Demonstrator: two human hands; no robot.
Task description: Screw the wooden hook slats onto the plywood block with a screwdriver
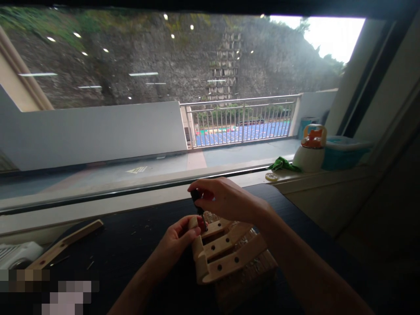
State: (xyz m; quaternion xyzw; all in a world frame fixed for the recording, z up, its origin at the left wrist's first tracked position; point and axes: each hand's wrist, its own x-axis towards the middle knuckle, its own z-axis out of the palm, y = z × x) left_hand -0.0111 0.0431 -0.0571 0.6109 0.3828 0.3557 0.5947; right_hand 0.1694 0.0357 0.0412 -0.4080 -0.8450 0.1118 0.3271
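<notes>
My right hand (219, 199) is closed around the black handle of a screwdriver (196, 197), which stands nearly upright. Its shaft runs down to a dark hole at the far left end of a wooden slatted piece (226, 241). Several pale slats with dark round holes make up this piece, joined along the left by rounded wooden blocks. With thumb and fingers, my left hand (182, 234) pinches the far rounded block beside the screwdriver tip. Beneath the slats lies something in clear, shiny wrapping (244, 271); I cannot make out its contents.
Another jointed wooden strip (72, 238) lies on the dark table (131, 262) at left, near small thin bits and a white device (22, 253). On the window ledge at right are a white kettle-shaped container (308, 155), a green cloth (282, 164) and a teal basin (346, 153).
</notes>
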